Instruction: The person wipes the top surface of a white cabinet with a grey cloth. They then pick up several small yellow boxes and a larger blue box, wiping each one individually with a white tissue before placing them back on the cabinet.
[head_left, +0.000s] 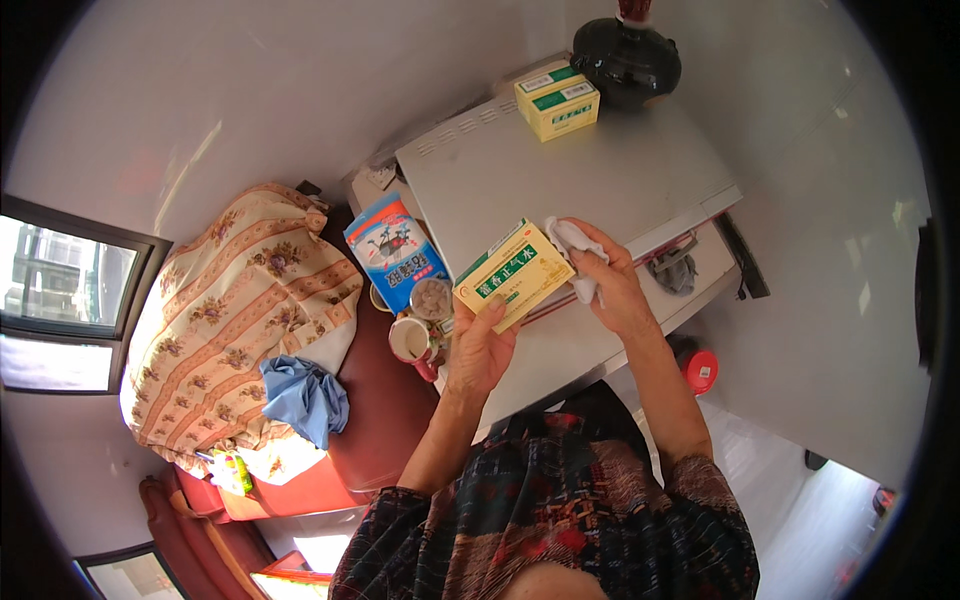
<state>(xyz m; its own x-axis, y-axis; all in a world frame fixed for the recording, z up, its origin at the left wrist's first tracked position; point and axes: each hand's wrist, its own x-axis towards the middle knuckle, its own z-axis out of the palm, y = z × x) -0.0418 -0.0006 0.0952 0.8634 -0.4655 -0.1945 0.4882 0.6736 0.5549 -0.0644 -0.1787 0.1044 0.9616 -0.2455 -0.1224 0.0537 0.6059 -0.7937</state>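
1. Two hands are at work over the white cabinet top (560,180). The left hand (478,345) is closed around the lower edge of a yellow-and-green carton (513,274), held tilted above the cabinet's front edge, thumb on the printed face.
2. The right hand (612,282) is pinched shut on a crumpled white cloth (572,240), which touches the carton's upper right corner.
3. Judgement: the step in hand looks like wiping the carton. It would go best with the left grip kept firm at the lower edge, so the face stays exposed, and the cloth drawn flat across rather than dabbed.
4. Just left of the carton: a blue-and-white packet (393,250), a red mug (412,342) and a small round jar (432,298), close together.
5. Farther back on the cabinet: two stacked yellow-and-green boxes (557,100) beside a dark round pot (627,62).
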